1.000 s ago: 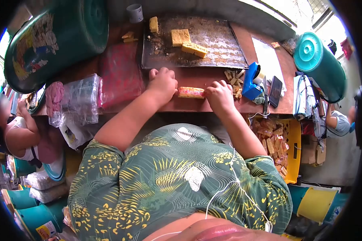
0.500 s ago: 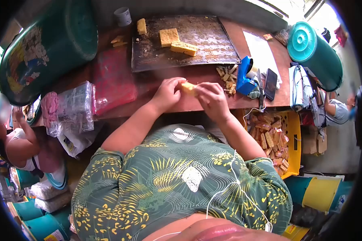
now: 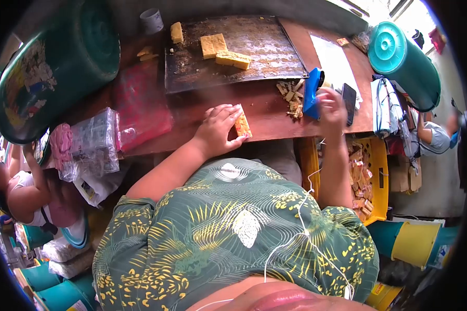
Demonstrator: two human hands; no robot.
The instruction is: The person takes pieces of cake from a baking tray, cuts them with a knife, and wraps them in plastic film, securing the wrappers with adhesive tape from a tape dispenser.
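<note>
My left hand is at the front edge of the brown table, closed around a yellow-orange cake bar in a clear, printed wrapper. Its fingers lie over the upper end and the thumb presses near the lower end. To the right, my right hand is raised close beside a blue tape dispenser. Its fingers are smeared, so any contact with the tape or anything held cannot be made out. Beyond both hands, a worn baking tray carries pieces of yellow cake.
Cake scraps lie left of the dispenser, a dark phone right of it. A yellow crate below the table's right side holds many wrapped bars. Plastic bags and a large green tub stand left. Other people sit at both sides.
My right hand has left the bar and moved right to the tape dispenser. My left hand keeps the bar, now turned more upright and lower at the table edge.
</note>
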